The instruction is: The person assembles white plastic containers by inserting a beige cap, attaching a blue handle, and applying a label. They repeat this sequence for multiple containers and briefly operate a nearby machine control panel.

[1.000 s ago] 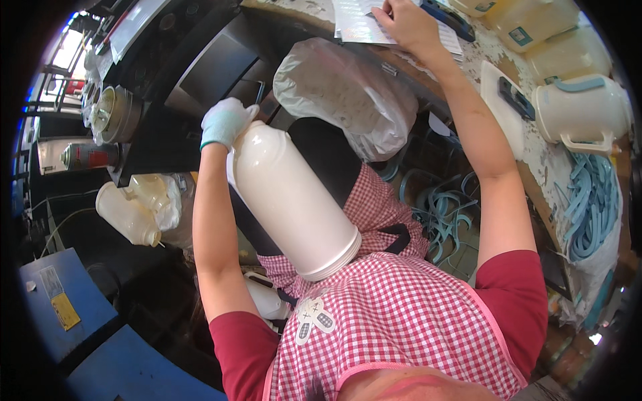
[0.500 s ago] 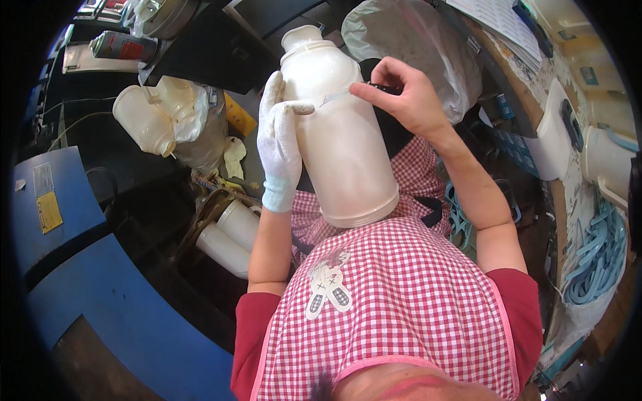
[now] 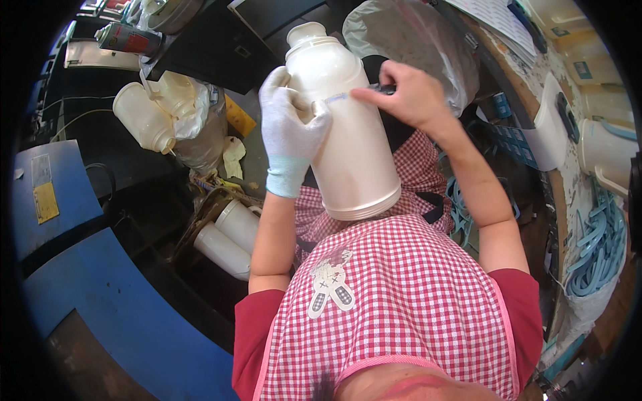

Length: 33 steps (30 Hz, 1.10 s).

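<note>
Curled where the earlier frame shows them straighter, the fingers of the gloved left hand (image 3: 291, 127) now bend in against the cream-white plastic flask body (image 3: 354, 154), which itself barely shifts. Its neck points away, beyond the fingers of both hands; its ridged end lies nearer the wearer than either, by the checked apron (image 3: 401, 287). Between the left fingers and the right thumb runs a thin blue-tinted label or mark (image 3: 336, 97). Whether the left fingers pinch or merely rest, I cannot tell. The bare right hand (image 3: 414, 93) has its fingers closed around a small dark tool (image 3: 384, 88), too hidden to identify, its thumb stretched to the label's right end.

As for progress, the label already lies across the flask's upper part; whether it is all stuck flat is unclear, and with both hands there I judge that work unfinished. No handle shows on the upward side. Below and left of the gloved fingers are white plastic jugs (image 3: 224, 252).
</note>
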### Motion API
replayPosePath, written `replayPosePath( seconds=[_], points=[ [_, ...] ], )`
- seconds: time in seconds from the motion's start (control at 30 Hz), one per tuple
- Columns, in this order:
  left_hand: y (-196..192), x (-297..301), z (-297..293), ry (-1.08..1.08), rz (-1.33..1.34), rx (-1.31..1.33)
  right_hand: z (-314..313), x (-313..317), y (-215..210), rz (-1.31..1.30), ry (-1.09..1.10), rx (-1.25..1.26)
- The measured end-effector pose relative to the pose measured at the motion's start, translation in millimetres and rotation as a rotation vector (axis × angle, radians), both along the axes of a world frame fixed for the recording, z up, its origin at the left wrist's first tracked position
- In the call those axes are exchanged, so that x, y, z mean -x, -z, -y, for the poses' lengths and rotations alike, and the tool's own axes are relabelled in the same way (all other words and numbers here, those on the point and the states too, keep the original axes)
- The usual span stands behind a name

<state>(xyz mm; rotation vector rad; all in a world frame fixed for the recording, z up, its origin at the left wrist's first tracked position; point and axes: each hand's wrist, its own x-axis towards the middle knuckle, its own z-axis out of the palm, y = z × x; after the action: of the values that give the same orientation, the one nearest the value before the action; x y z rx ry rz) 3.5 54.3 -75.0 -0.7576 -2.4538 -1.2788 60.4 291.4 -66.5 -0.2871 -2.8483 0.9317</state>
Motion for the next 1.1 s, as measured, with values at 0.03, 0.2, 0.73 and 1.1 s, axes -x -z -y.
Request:
replayPosePath(
  seconds=[0.03, 0.2, 0.73, 1.1],
  points=[
    [-2.3, 3.2, 3.3, -0.011, 0.011, 0.001, -18.2, 0.7, -1.4, 0.013, -0.001, -0.096],
    [14.6, 72.0, 21.5, -0.131, 0.397, 0.022, -183.2, 45.9, -54.0, -0.358, 0.433, -0.421],
    [-203.2, -8.1, 68.3, 0.094, 0.028, -0.542, -45.2, 44.5, -45.1, -0.249, 0.028, 1.723],
    [-67.9, -7.5, 100.5, 0.656, 1.035, -0.888, 10.2, 337.1, -252.0, -0.879, -0.612, 0.698]
  ],
)
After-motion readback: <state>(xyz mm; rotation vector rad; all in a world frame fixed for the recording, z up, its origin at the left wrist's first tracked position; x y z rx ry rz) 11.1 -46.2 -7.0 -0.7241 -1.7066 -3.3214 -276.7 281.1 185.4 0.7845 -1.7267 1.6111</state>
